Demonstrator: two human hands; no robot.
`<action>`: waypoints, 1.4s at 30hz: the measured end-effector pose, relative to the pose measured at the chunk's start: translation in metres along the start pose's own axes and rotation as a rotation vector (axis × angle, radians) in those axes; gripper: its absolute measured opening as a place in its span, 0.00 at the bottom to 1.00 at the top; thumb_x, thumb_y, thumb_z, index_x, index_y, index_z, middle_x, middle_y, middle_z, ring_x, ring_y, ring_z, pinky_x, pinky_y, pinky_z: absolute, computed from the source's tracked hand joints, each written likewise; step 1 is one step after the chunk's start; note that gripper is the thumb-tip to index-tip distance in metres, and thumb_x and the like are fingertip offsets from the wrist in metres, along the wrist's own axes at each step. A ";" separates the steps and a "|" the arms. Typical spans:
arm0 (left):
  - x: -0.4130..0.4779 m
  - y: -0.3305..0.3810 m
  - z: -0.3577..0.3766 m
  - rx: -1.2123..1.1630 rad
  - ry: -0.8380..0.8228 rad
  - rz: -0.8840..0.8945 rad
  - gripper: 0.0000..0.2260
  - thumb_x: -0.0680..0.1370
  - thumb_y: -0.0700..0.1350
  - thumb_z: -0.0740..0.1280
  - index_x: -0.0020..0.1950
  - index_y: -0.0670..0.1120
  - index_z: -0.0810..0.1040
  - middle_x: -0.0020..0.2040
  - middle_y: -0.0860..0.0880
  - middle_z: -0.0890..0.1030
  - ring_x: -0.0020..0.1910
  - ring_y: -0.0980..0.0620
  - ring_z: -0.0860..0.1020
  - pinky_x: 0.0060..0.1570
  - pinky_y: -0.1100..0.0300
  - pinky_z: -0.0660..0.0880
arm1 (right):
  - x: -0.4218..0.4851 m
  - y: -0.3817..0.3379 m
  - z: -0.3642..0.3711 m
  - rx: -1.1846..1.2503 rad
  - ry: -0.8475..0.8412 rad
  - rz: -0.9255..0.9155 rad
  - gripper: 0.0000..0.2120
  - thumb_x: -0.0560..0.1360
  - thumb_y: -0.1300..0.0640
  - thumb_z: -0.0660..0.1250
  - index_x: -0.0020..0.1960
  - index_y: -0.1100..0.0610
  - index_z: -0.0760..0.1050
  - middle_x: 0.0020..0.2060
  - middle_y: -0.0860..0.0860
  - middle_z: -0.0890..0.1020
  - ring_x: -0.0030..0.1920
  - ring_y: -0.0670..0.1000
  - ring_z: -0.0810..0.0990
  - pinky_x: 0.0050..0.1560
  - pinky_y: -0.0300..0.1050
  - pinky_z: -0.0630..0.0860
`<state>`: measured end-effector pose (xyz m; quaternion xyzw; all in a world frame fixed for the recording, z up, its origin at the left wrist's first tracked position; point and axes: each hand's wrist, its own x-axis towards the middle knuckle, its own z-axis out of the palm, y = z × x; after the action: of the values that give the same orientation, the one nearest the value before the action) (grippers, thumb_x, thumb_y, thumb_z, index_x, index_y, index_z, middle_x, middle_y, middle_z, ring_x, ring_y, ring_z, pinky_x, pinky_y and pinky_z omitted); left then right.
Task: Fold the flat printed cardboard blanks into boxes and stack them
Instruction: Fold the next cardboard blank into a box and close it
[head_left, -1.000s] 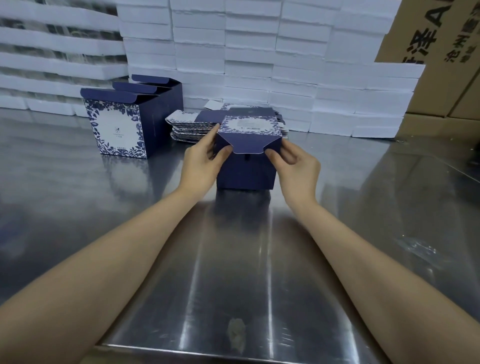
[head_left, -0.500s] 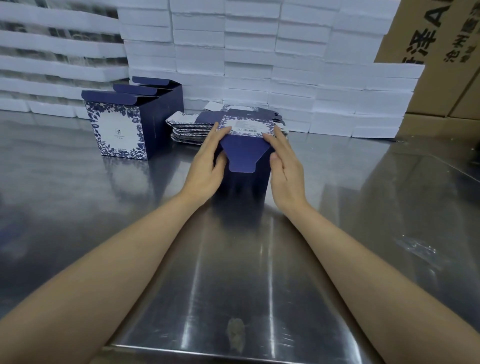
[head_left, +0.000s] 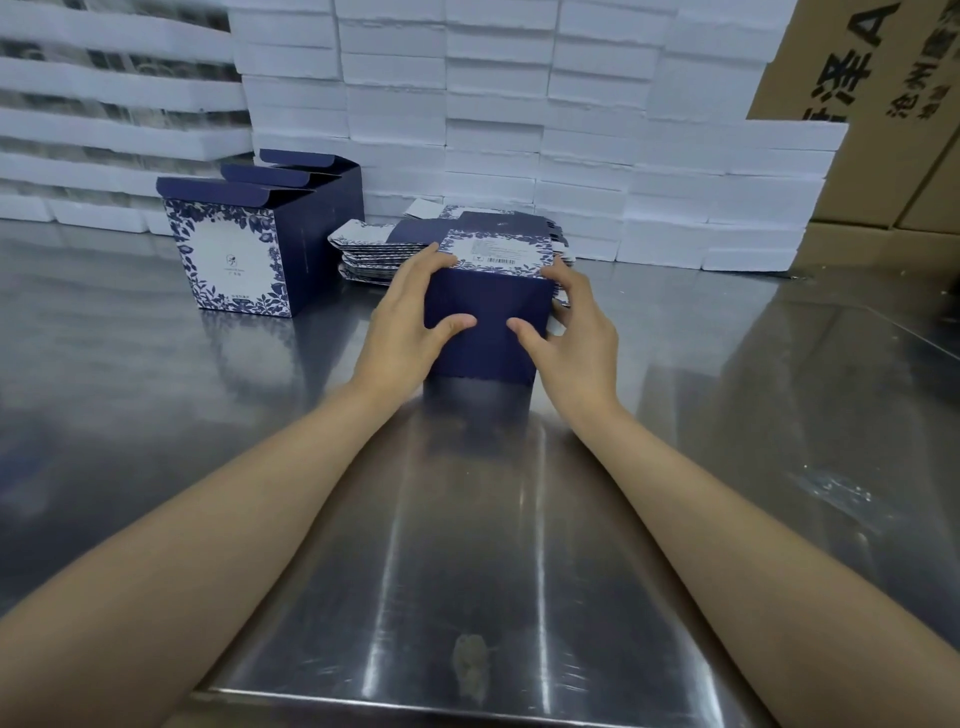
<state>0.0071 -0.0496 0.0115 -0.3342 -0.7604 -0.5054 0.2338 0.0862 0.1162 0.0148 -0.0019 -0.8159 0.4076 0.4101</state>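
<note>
A navy box (head_left: 488, 301) with a floral-printed, barcoded upper face stands on the steel table (head_left: 467, 545) in front of me. My left hand (head_left: 405, 322) grips its left side, thumb pressing the near navy face. My right hand (head_left: 576, 332) grips the right side, thumb likewise on the near face. Behind it lies a pile of flat printed blanks (head_left: 379, 254). To the left stand three folded boxes (head_left: 249, 244) in a row, lids up.
White foam trays (head_left: 493, 104) are stacked as a wall along the back of the table. Brown shipping cartons (head_left: 893, 119) stand at the right. The table's near edge runs across the bottom of the view.
The tapered navy flap that stuck out toward me has been folded down flush. Both thumbs have shifted onto the box's near face.
</note>
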 end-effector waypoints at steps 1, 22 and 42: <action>0.000 0.001 0.000 0.014 0.015 -0.001 0.26 0.73 0.43 0.75 0.68 0.47 0.71 0.73 0.50 0.69 0.71 0.54 0.68 0.68 0.51 0.69 | 0.000 -0.002 0.000 -0.017 0.014 -0.005 0.25 0.70 0.58 0.74 0.64 0.47 0.70 0.49 0.15 0.68 0.50 0.34 0.77 0.56 0.38 0.77; -0.003 0.019 0.011 0.207 0.207 -0.027 0.23 0.71 0.46 0.76 0.63 0.43 0.74 0.62 0.50 0.80 0.51 0.43 0.79 0.50 0.54 0.72 | 0.001 -0.008 0.007 -0.285 0.180 0.015 0.21 0.72 0.52 0.72 0.62 0.52 0.72 0.51 0.45 0.83 0.51 0.50 0.83 0.48 0.48 0.74; -0.007 0.023 0.017 0.522 0.187 0.043 0.29 0.69 0.53 0.75 0.64 0.46 0.67 0.68 0.53 0.71 0.44 0.45 0.80 0.32 0.57 0.67 | 0.001 -0.008 0.009 -0.502 0.070 -0.112 0.29 0.69 0.52 0.74 0.67 0.54 0.67 0.69 0.47 0.68 0.57 0.54 0.76 0.40 0.47 0.73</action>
<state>0.0284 -0.0298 0.0145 -0.2307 -0.8328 -0.3159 0.3916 0.0826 0.1054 0.0175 -0.0728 -0.8756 0.1686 0.4468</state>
